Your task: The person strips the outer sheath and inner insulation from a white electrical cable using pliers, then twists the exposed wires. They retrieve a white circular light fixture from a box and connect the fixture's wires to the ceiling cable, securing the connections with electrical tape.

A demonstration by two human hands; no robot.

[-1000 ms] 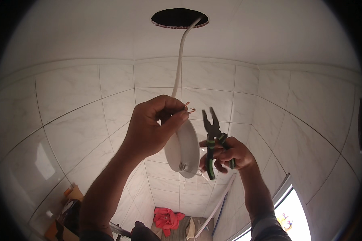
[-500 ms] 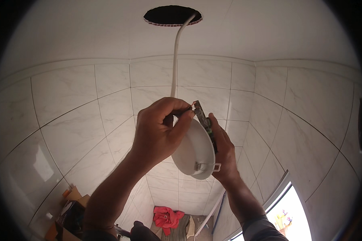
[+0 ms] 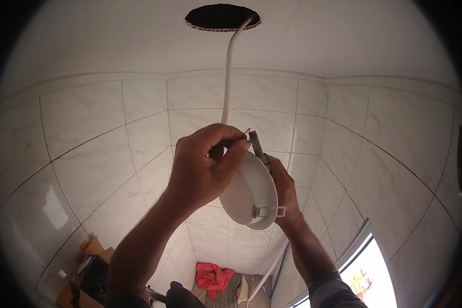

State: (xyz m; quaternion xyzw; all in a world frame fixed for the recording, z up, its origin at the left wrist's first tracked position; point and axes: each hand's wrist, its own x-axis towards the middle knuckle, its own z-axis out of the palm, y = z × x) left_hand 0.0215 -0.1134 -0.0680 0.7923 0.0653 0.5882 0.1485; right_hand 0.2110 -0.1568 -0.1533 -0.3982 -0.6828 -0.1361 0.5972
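White marble-look tiles (image 3: pixel 102 154) cover the walls up to a plain ceiling (image 3: pixel 344 41), where a round dark hole (image 3: pixel 222 16) sits at the top centre of the frame. From it a white cable (image 3: pixel 227 77) hangs down to frame centre, into the left hand (image 3: pixel 203 167). That hand is closed, pinching the cable's bare end between thumb and fingers and steadying the round white lamp (image 3: pixel 249 192) against its palm side, likely so the wire stays reachable. A metal spring clip (image 3: pixel 268 211) juts from the lamp's lower rim. The right hand (image 3: pixel 282 187) sits just behind the lamp, wrapped shut on pliers (image 3: pixel 257 146), whose tip meets the wire end. At the lower centre a red cloth (image 3: pixel 213 276) lies on the floor; a bright window (image 3: pixel 369 277) shows lower right.
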